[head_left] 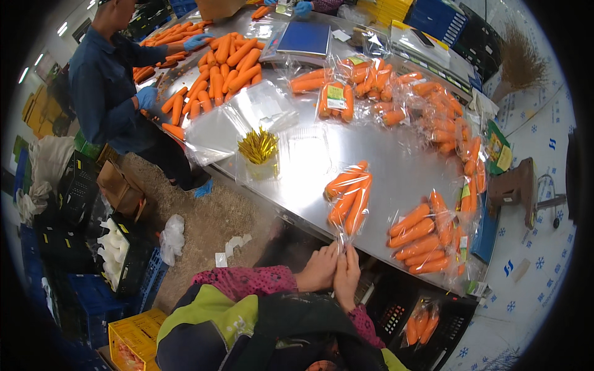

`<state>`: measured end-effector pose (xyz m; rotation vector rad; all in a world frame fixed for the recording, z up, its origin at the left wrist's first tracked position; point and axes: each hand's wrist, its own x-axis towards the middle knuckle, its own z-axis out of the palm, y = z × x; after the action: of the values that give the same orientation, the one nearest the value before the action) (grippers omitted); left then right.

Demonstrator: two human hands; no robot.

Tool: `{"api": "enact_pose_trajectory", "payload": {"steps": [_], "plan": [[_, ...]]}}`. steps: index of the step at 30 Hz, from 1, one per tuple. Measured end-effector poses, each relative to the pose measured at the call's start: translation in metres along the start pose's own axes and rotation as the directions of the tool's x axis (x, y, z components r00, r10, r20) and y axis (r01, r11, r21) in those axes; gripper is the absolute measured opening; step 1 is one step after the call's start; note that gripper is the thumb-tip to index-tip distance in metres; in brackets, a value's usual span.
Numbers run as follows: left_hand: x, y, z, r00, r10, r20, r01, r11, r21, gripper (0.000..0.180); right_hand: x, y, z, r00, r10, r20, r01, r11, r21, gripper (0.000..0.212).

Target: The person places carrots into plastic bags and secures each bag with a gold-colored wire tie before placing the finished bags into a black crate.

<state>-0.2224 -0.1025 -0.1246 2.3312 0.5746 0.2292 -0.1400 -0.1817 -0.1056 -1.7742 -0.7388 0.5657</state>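
My left hand [318,268] and my right hand [347,278] are close together at the table's near edge. Both pinch the gathered neck of a clear plastic bag of carrots [351,196]. The bag lies on the metal table [309,207], its carrots pointing away from me. Whatever sits between my fingertips is too small to make out. Left of the bag stands a clear tub of gold twist ties [258,147]. Beside the tub are flat clear bags [244,111]. More bagged carrots [427,238] lie to the right of my hands.
Loose carrots [229,65] are heaped at the far left, where a co-worker in blue gloves [105,80] stands. Filled bags [442,123] line the right side. A blue-topped scale [304,38] sits at the back. Below the table, a black crate [396,309] holds bagged carrots.
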Motion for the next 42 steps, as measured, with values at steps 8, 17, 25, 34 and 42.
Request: {"api": "enact_pose_trajectory", "payload": {"steps": [8,17,25,34,42], "plan": [[-0.011,-0.031,-0.017,0.814,-0.406,0.415,0.473,0.049,-0.88,0.032,0.008,0.024,0.008,0.715,0.642,0.276,-0.604,0.369,0.707,0.019],[0.027,-0.067,-0.023,0.758,-0.123,0.641,0.64,-0.051,-0.767,0.02,0.013,0.006,-0.004,0.496,0.412,0.765,-0.38,0.894,-0.235,0.028],[0.026,-0.098,-0.02,0.959,-0.192,0.207,0.269,0.845,-0.462,0.031,0.193,-0.082,0.117,0.923,0.011,0.385,0.022,0.996,-0.081,0.022],[0.029,-0.106,-0.045,0.892,-0.15,0.426,0.418,0.633,-0.651,0.031,0.293,-0.05,0.217,0.915,0.006,0.403,0.087,0.973,-0.213,0.019],[0.025,-0.103,-0.037,0.852,-0.171,0.495,0.524,0.243,-0.816,0.024,0.278,-0.058,0.178,0.988,-0.038,0.152,0.07,0.976,-0.207,0.024]]}}
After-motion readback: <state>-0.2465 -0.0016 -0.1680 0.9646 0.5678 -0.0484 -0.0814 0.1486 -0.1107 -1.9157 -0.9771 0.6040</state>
